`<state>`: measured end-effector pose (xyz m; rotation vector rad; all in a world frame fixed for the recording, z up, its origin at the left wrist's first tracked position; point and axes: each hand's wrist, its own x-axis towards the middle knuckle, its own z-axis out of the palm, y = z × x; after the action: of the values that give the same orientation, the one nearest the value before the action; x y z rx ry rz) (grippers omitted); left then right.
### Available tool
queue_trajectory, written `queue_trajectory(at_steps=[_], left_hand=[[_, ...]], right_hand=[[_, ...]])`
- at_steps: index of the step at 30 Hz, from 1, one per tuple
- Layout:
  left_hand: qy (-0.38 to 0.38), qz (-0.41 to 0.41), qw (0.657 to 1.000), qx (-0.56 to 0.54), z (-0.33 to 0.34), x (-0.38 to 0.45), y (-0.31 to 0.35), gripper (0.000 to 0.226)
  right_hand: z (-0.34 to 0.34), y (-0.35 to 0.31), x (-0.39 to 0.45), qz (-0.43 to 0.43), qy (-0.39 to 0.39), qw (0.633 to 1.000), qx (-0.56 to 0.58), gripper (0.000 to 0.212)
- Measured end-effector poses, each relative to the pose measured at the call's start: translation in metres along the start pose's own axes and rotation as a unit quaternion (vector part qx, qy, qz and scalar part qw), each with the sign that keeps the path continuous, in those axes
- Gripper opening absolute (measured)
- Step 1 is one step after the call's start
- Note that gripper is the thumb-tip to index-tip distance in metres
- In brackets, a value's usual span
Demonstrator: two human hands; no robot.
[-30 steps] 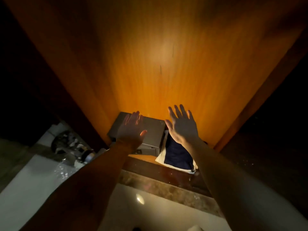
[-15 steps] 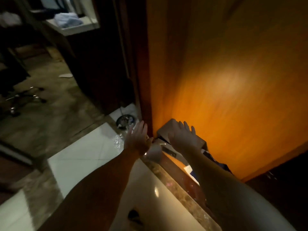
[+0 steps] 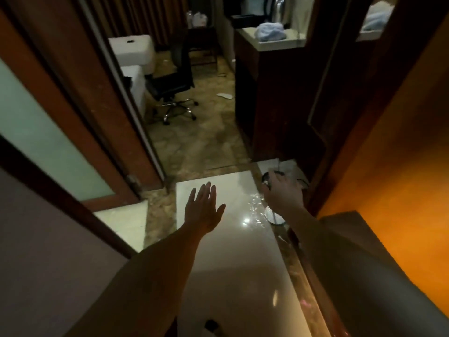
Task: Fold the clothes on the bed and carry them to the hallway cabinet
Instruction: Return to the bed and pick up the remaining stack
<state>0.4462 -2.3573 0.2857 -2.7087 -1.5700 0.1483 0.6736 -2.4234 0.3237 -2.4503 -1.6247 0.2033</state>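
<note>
Above a glossy pale floor tile (image 3: 230, 251) in a dim hallway, a person's two bare arms are reaching forward, seen from a head-worn camera looking down. The left hand (image 3: 202, 210) is hovering palm down over the far part of the tile, its fingers (image 3: 206, 192) straight and lying close together, the thumb spread to the side, holding nothing. The right hand (image 3: 283, 194) is hanging just to the right, over the tile's far right corner, with its fingers loosely bent downward and nothing visibly gripped; it is blurred, so whether it is touching the small round object (image 3: 275, 216) on the floor below cannot be told. Along the right edge of the view an orange-lit wooden cabinet (image 3: 401, 166) is glowing, with a dark shape low inside it. No folded clothes are showing in either hand or in the lit part of the cabinet. Beyond the tile, a marbled brown floor is running to a black office chair (image 3: 173, 86) on a chrome star base and the white corner of a bed (image 3: 132, 53). Farther right, a pale blue bundle of cloth (image 3: 269, 31) is lying on a light counter top (image 3: 279, 43). A frosted glass door panel (image 3: 48, 132) is standing at the left.
</note>
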Motion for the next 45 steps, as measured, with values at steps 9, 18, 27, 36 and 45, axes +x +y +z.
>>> queue_trajectory(at_steps=[9,18,27,36,45], left_hand=[[-0.009,-0.123,0.992,-0.029,0.01,0.017,-0.117,0.075],[0.004,-0.129,0.992,-0.017,-0.005,0.065,-0.169,0.071],[-0.013,-0.178,0.983,-0.045,0.001,0.174,-0.177,0.072],[-0.007,-0.203,0.978,-0.038,-0.009,0.273,-0.19,0.077],[0.012,-0.218,0.973,-0.069,0.003,0.374,-0.245,0.079]], right_hand=[[0.028,-0.118,0.086,-0.109,0.017,0.994,0.01,0.048],[0.045,-0.174,0.166,-0.142,-0.014,0.989,0.031,0.044],[0.042,-0.154,0.281,-0.167,-0.027,0.986,0.006,0.053],[0.03,-0.154,0.39,-0.207,-0.055,0.977,-0.01,0.062],[0.064,-0.202,0.501,-0.221,-0.053,0.973,-0.038,0.066]])
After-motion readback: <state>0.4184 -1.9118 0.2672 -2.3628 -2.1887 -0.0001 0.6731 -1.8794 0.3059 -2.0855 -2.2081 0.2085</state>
